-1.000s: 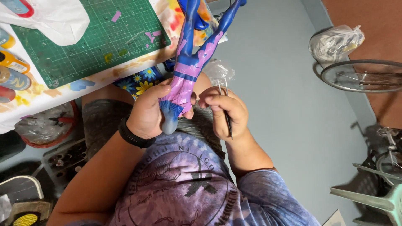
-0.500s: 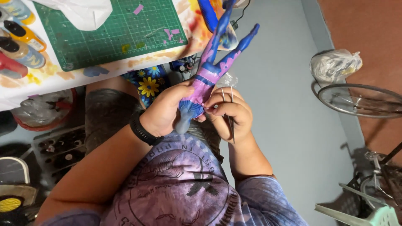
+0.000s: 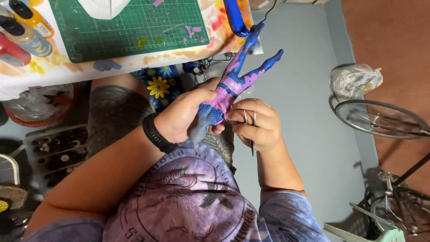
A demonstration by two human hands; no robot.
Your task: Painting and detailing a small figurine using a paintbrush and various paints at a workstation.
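Both hands work clear of the table edge [image 3: 134, 60]: my left hand [image 3: 181, 118] clasps the painted figure [image 3: 233, 83], my right hand [image 3: 257, 123] pinches metal tweezers [image 3: 253, 130] against it.

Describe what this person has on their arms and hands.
Both arms are bare below short purple tie-dye T-shirt sleeves. The left hand has a black band, a watch or fitness tracker, snug around the wrist. The right hand wears nothing: no glove, ring or band that shows.

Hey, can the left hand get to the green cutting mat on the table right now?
Probably not without letting go: the left hand grips the figure. The mat lies open just ahead.
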